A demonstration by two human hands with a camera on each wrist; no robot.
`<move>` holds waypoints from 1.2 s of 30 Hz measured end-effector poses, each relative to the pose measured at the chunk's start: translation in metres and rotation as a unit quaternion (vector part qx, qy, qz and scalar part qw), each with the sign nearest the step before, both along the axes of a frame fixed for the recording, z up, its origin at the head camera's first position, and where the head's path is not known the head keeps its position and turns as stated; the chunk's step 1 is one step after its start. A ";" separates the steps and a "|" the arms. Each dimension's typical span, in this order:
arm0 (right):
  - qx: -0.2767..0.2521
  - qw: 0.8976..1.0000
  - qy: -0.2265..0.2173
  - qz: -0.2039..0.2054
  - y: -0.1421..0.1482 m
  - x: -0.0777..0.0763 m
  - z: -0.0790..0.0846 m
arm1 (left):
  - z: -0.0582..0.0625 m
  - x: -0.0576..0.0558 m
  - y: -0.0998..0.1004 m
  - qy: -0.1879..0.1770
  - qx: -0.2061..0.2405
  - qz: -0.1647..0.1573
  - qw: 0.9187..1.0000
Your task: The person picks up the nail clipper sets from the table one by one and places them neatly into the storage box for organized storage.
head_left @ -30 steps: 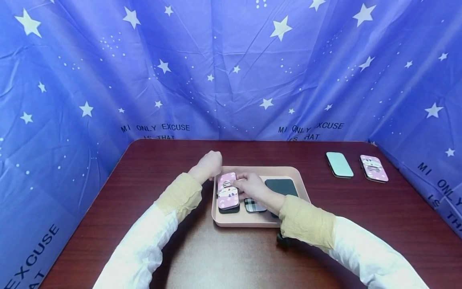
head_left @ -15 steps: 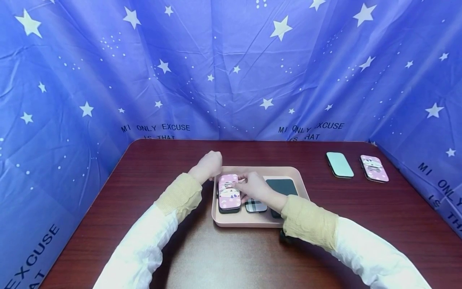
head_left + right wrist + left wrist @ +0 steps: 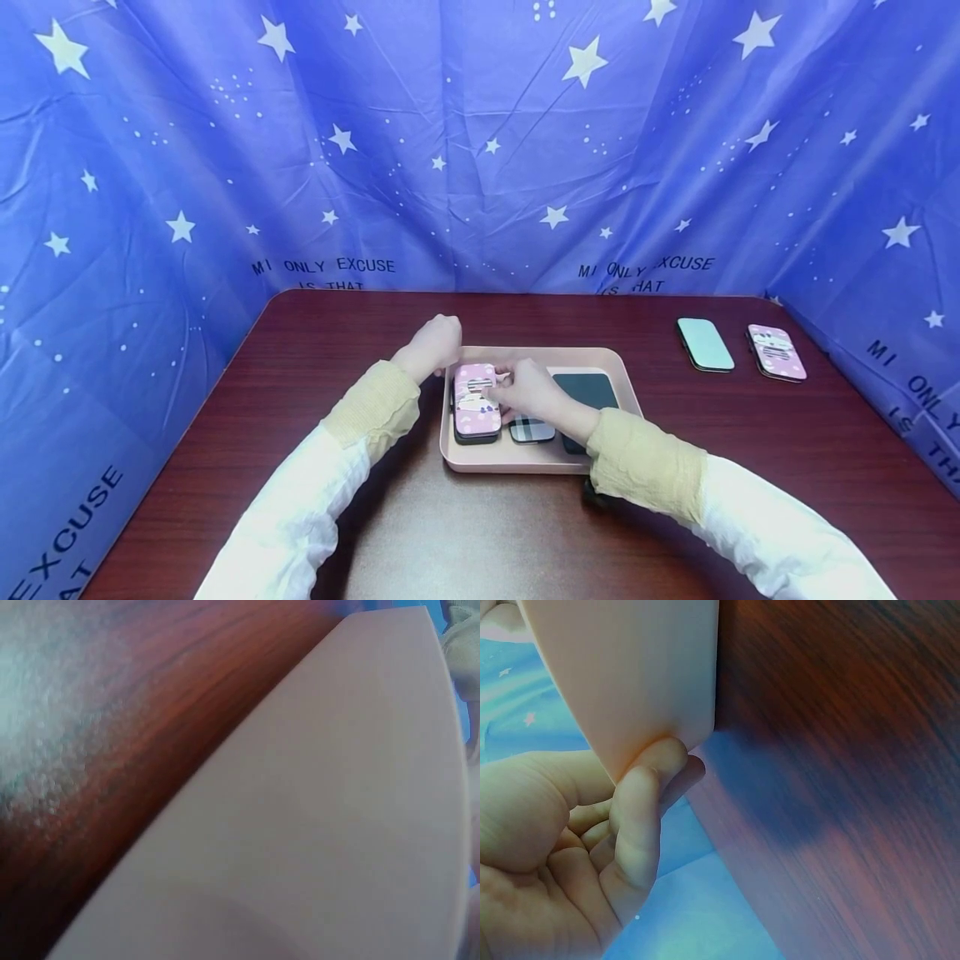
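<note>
My left hand (image 3: 437, 343) pinches the back left corner of the shallow pink tray (image 3: 517, 467); the left wrist view shows thumb and fingers on the tray's wall (image 3: 645, 667). My right hand (image 3: 528, 390) reaches into the tray and holds a pink patterned flat case (image 3: 476, 417) by its right side. That case lies on top of a dark case (image 3: 477, 439) at the tray's left. Beside it are a plaid case (image 3: 532, 430), partly under the hand, and a dark green case (image 3: 588, 390), partly behind the wrist. In the right wrist view only the tray's outer wall (image 3: 315, 795) shows, not the fingers.
A mint green case (image 3: 705, 344) and another pink patterned case (image 3: 777, 352) lie on the brown table (image 3: 300, 517) at the back right. A blue star-printed curtain (image 3: 480, 150) surrounds the table at the back and sides.
The right hand and the pink case have shifted slightly toward the near side and right, so the case sits more squarely over the dark one. The left hand has stayed put.
</note>
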State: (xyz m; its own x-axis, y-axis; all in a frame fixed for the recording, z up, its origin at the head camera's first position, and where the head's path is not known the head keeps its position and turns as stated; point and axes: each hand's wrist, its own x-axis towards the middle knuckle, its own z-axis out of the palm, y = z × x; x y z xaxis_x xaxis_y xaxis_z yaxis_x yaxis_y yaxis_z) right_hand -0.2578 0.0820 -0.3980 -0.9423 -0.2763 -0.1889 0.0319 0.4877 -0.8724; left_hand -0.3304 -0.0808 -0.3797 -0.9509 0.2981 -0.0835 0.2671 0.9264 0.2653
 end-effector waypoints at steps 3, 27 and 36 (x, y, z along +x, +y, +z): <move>-0.002 1.000 -0.001 -0.001 0.001 0.001 0.001 | 0.001 0.000 0.001 0.001 0.000 0.000 1.000; -0.055 0.988 -0.144 0.031 0.010 0.009 0.026 | -0.001 0.000 0.002 0.000 -0.003 0.004 1.000; -0.020 0.988 -0.121 0.095 0.018 0.016 0.034 | -0.002 0.000 0.003 0.000 -0.006 0.008 1.000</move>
State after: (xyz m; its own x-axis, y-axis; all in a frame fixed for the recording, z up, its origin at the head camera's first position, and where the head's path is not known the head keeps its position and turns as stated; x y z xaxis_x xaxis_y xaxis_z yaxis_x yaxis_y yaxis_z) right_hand -0.2416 0.0999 -0.3644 -0.8019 -0.4554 -0.3867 0.1527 0.4695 -0.8696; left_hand -0.3299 -0.0782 -0.3812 -0.9553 0.2825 -0.0866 0.2530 0.9334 0.2546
